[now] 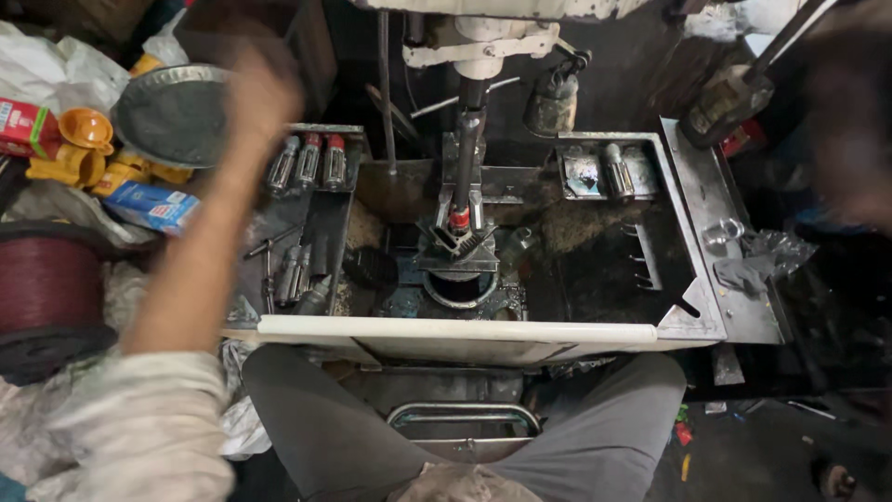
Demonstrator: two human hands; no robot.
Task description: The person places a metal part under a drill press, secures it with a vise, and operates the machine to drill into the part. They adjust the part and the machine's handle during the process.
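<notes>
A vertical spindle [467,158] comes down at the middle of the machine tray [692,321], with a ring opening [460,288] just before it near the tray's front edge. Three cylinders [309,160] stand side by side at the back left corner, and a single cylinder [616,172] lies in a small compartment at the back right. Off the tray's left edge sit a metal dish [172,116], a spool [46,297] nearer the front, and the left hand [263,93] (raised beside the dish).

The machine tray [692,316] is dull grey metal, scuffed and smeared with dark oily grime. The cylinders [308,160] in its corner are shiny metal (red-capped). The round dish [172,116] looks matt metal; the spool [46,284] carries glossy maroon wire.
</notes>
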